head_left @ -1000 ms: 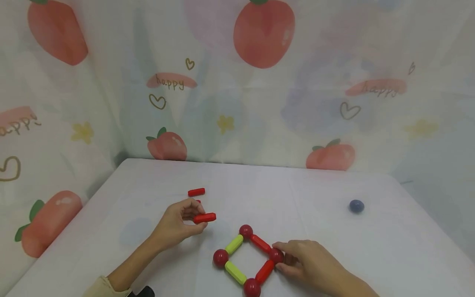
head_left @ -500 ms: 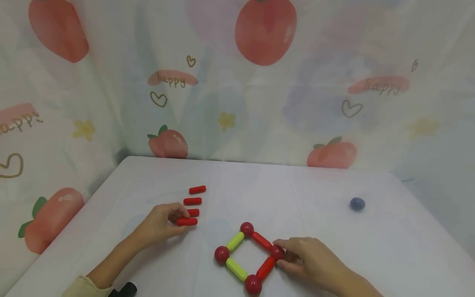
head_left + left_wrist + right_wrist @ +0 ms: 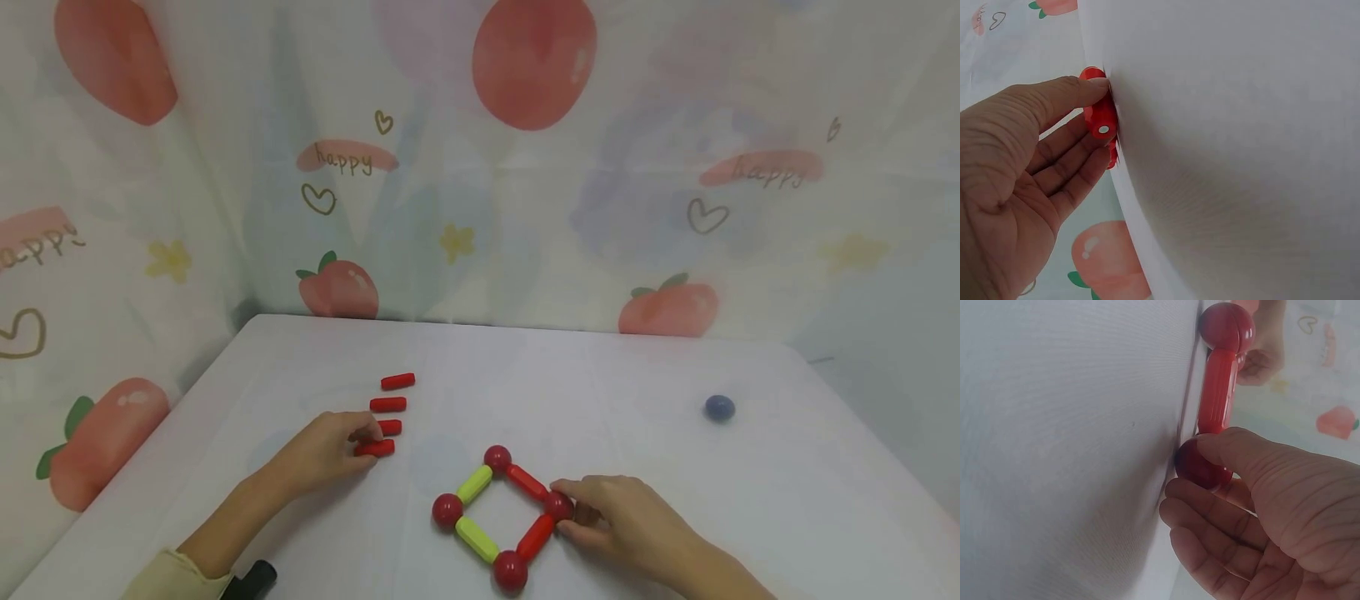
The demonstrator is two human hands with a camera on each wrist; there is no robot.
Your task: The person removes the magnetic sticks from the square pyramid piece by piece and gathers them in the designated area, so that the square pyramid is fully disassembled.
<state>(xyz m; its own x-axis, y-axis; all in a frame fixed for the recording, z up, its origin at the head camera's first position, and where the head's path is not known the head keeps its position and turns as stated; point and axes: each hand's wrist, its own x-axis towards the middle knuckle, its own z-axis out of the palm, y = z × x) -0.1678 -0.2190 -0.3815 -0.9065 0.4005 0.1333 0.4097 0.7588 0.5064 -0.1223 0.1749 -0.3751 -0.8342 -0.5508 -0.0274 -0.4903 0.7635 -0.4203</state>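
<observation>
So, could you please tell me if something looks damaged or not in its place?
Nothing looks damaged or spilled. Only the round blue piece seems odd: it lies alone on the right side of the table, apart from the red rods and the joined frame.

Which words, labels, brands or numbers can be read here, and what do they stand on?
"happy": left pink patch, back fabric wall
"happy", faint: right pink patch, same wall
"app", start cut by frame edge, last letter unclear: side pink patch, left fabric wall
Too small or blurred: fabric lettering in both wrist views
None can be made out: red rods, lime rods, red balls, blue ball
</observation>
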